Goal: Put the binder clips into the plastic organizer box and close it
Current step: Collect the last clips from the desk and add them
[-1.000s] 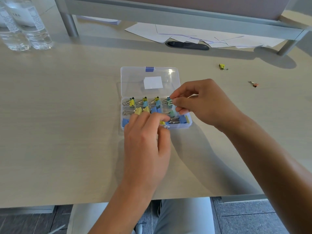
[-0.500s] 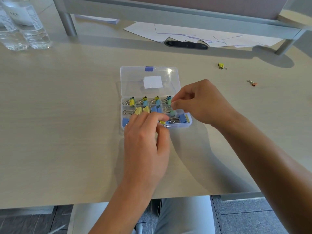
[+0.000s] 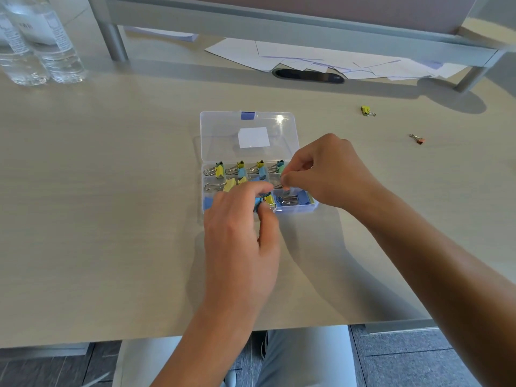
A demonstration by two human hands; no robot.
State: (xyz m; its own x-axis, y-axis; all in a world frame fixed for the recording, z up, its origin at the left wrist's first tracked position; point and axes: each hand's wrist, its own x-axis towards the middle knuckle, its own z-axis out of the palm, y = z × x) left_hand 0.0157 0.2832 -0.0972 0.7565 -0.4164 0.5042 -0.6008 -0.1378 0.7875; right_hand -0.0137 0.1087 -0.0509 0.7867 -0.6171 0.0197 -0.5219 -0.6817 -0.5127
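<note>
You were at the filling step. The desk [image 3: 111, 219] carried the clear organizer box [image 3: 296, 209] at its centre, with the lid [image 3: 223, 135] lying open and flat behind the compartments. Your left hand [image 3: 240, 241] pinched a blue and yellow binder clip [image 3: 265, 201] over the front row. Your right hand [image 3: 332, 171] pinched a wire handle in the middle row; which clip it belonged to could not be determined. Two clips remained well apart from the box: a yellow clip [image 3: 366, 110] and an orange clip [image 3: 418, 139]. The next move probably called for seating both held clips, collecting the two strays, then folding the lid forward onto its blue latch [image 3: 247, 115]. Your hands concealed the front-row compartments.
</note>
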